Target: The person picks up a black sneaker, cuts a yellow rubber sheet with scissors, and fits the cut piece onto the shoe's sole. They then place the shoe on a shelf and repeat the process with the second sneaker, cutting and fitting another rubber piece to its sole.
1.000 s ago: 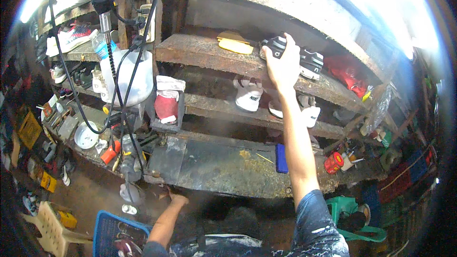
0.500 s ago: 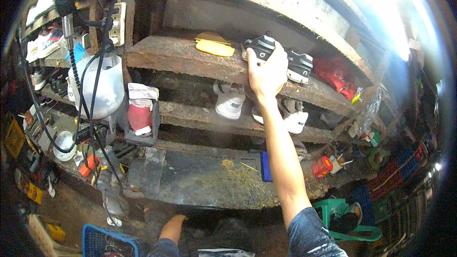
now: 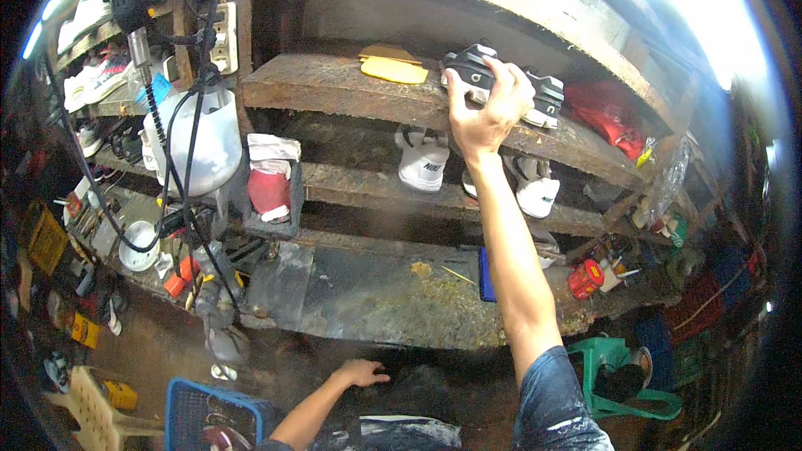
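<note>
My right hand (image 3: 493,113) reaches up to the upper wooden shelf (image 3: 322,92), thumb and fingers spread apart in front of a black and grey shoe (image 3: 469,67). Whether the fingertips still touch that shoe, I cannot tell. Its similar black and grey mate (image 3: 545,100) stands just right of the hand, partly hidden by it. Low down, in front of the dark workbench (image 3: 368,284), my left hand (image 3: 363,372) holds nothing, its fingers stretched to the right.
Yellow flat pieces (image 3: 393,68) lie left of the shoes, a red plastic bag (image 3: 606,117) right. White-soled shoes (image 3: 423,163) stand one shelf lower. Cables (image 3: 199,117) hang by a white container (image 3: 196,142). A red can (image 3: 585,278), blue basket (image 3: 180,409) and green stool (image 3: 589,359) are around the bench.
My right hand's fingers have spread wider and shifted right on the shoe. My left hand has come into sight above my lap. The whole view has shifted a little.
</note>
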`<move>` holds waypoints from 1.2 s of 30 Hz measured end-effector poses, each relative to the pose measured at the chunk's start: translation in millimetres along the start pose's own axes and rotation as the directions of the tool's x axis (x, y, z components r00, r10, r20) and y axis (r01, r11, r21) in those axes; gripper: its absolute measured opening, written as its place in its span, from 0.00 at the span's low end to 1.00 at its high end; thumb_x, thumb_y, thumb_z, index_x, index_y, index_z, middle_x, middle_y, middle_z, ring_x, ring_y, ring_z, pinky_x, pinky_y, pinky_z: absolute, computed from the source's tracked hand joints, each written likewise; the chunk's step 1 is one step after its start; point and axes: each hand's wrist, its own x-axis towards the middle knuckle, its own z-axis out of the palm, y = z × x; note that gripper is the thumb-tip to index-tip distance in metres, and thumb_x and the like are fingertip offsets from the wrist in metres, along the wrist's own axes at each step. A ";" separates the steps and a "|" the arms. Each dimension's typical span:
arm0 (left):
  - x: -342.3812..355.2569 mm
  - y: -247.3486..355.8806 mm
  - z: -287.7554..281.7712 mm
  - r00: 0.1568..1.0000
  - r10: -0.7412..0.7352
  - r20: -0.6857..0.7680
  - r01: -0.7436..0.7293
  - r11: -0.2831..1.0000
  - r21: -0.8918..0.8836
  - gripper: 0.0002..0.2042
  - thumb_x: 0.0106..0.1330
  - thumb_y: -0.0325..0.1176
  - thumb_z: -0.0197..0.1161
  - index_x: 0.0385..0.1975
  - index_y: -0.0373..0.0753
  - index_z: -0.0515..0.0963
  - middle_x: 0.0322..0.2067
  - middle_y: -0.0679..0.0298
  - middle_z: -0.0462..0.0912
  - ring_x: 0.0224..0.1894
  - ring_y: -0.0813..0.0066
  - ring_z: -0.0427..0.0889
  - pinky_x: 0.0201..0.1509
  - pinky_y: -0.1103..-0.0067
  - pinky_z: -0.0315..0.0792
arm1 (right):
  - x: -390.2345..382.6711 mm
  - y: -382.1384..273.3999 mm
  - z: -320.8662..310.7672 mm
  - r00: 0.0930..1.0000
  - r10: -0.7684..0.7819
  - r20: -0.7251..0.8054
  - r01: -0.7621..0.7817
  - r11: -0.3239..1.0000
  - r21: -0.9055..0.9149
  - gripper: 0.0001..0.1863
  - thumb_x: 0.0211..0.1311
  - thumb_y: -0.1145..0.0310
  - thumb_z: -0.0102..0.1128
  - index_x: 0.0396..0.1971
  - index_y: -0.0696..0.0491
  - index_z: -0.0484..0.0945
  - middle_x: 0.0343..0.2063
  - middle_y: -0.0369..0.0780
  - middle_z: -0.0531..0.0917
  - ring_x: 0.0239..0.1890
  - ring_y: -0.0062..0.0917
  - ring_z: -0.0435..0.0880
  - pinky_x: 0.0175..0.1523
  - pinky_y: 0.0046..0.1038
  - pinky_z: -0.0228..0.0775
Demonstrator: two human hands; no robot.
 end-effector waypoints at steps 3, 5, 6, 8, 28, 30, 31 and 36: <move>-28.0 -5.8 28.6 0.976 0.167 -0.140 -0.204 0.926 -0.319 0.36 0.75 0.65 0.56 0.71 0.42 0.74 0.65 0.48 0.80 0.69 0.48 0.77 0.72 0.61 0.70 | 12.3 -17.4 12.2 0.925 -0.187 0.331 0.083 0.949 0.303 0.15 0.62 0.64 0.75 0.47 0.51 0.84 0.46 0.41 0.86 0.50 0.37 0.83 0.56 0.39 0.74; -33.5 -14.0 38.6 0.999 -0.049 -0.020 0.044 0.973 -0.228 0.35 0.76 0.64 0.56 0.70 0.40 0.74 0.65 0.49 0.81 0.68 0.49 0.78 0.72 0.63 0.70 | 21.0 -32.9 27.8 0.806 -0.081 0.587 -0.069 0.971 0.229 0.17 0.63 0.60 0.75 0.48 0.52 0.85 0.45 0.42 0.88 0.51 0.39 0.85 0.60 0.38 0.74; -33.1 -18.2 41.5 0.996 -0.040 -0.075 0.023 0.976 -0.214 0.35 0.76 0.63 0.56 0.69 0.40 0.75 0.65 0.49 0.81 0.68 0.50 0.78 0.72 0.63 0.70 | 26.0 -38.8 37.5 0.804 0.001 0.594 -0.102 0.985 0.137 0.17 0.66 0.55 0.72 0.46 0.53 0.86 0.38 0.43 0.89 0.46 0.43 0.88 0.58 0.40 0.77; -25.8 -24.9 44.3 0.980 -0.055 -0.192 0.023 0.986 -0.166 0.35 0.76 0.63 0.56 0.68 0.39 0.76 0.64 0.49 0.81 0.68 0.51 0.79 0.71 0.63 0.71 | 41.6 -30.8 49.9 0.580 0.024 0.814 -0.154 0.985 0.081 0.21 0.66 0.51 0.71 0.43 0.55 0.86 0.36 0.45 0.90 0.45 0.43 0.89 0.56 0.43 0.79; -222.1 159.5 -119.6 0.374 -0.077 -0.924 -0.866 -0.385 -0.318 0.40 0.80 0.69 0.32 0.84 0.54 0.44 0.78 0.50 0.61 0.74 0.54 0.70 0.76 0.52 0.66 | -188.6 -203.7 -250.7 0.434 -0.335 0.837 -0.451 0.723 0.523 0.31 0.64 0.61 0.71 0.65 0.57 0.79 0.67 0.52 0.76 0.70 0.49 0.74 0.75 0.51 0.63; -214.6 160.1 -112.2 0.412 -0.094 -0.906 -0.868 -0.344 -0.358 0.40 0.80 0.69 0.34 0.84 0.51 0.44 0.76 0.51 0.64 0.72 0.56 0.71 0.76 0.55 0.66 | -203.8 -211.6 -268.8 0.400 -0.096 0.911 -0.683 0.632 0.367 0.35 0.62 0.50 0.74 0.63 0.57 0.80 0.71 0.53 0.71 0.74 0.52 0.67 0.76 0.53 0.58; -209.8 161.0 -105.8 0.488 -0.134 -0.863 -0.841 -0.335 -0.424 0.40 0.80 0.68 0.35 0.84 0.50 0.44 0.76 0.52 0.64 0.72 0.57 0.71 0.77 0.56 0.65 | -207.5 -213.6 -272.5 0.394 -0.034 0.919 -0.714 0.618 0.329 0.36 0.60 0.49 0.75 0.63 0.56 0.80 0.71 0.54 0.71 0.74 0.53 0.67 0.75 0.51 0.59; -186.1 169.3 -87.7 0.425 -0.065 -0.903 -0.843 -0.390 -0.369 0.41 0.81 0.67 0.35 0.84 0.46 0.44 0.76 0.53 0.64 0.74 0.59 0.68 0.80 0.61 0.59 | -209.4 -208.4 -279.4 0.343 0.053 0.938 -0.736 0.635 0.234 0.37 0.54 0.54 0.80 0.63 0.54 0.80 0.66 0.55 0.75 0.68 0.55 0.72 0.73 0.53 0.61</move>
